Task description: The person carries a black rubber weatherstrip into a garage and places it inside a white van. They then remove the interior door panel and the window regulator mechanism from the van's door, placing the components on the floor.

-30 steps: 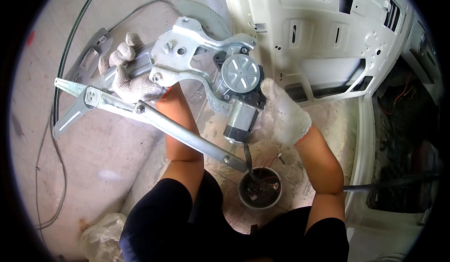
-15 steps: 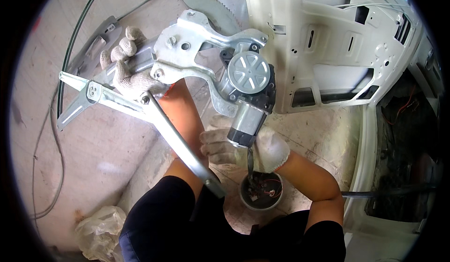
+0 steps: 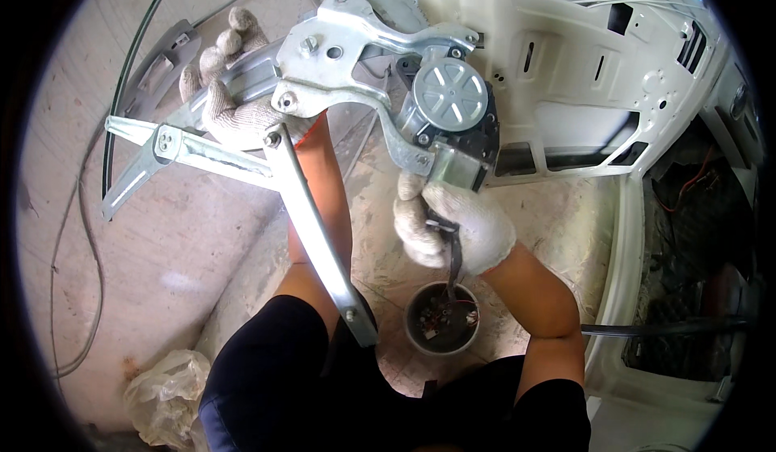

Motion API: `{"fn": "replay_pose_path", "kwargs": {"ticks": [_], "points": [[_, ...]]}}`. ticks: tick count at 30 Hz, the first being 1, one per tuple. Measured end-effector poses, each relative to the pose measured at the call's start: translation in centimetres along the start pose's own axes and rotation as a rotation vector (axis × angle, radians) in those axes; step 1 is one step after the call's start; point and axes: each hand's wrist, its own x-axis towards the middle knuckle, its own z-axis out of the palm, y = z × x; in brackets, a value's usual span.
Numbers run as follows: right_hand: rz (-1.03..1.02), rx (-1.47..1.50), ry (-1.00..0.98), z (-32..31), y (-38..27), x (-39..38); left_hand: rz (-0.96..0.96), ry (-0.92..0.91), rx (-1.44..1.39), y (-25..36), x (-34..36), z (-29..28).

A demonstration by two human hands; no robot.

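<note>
Below, bare concrete floor (image 3: 186, 242), white door panel (image 3: 582, 72).

My two gloved hands, left (image 3: 230, 96) and right (image 3: 453, 226), one window regulator (image 3: 356, 64), one round cup (image 3: 440, 319), one plastic bag (image 3: 166, 399), one white door panel (image 3: 582, 64)

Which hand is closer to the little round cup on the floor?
The right hand. It is just above the cup, holding a dark cable that hangs toward it. The left hand is far up on the metal mechanism.
</note>
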Motion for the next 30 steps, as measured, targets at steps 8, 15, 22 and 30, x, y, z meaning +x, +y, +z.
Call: {"fn": "replay_pose_path", "kwargs": {"ticks": [8,15,22,30], "points": [[-0.147,-0.228,-0.047,1.9,-2.0,-1.8,0.155,0.062,0.312,0.9,-0.7,3.7],[-0.412,-0.487,0.109,2.9,-4.8,-6.4,-0.613,-0.351,0.529,-0.6,-3.0,3.6],[-0.647,-0.622,0.194,1.8,-8.6,-8.3,-1.561,-0.270,-0.262,-1.4,-5.9,4.8],[-0.701,-0.741,0.205,1.4,-9.9,-9.9,-1.359,-0.280,0.173,-1.9,-7.7,6.7]]}}
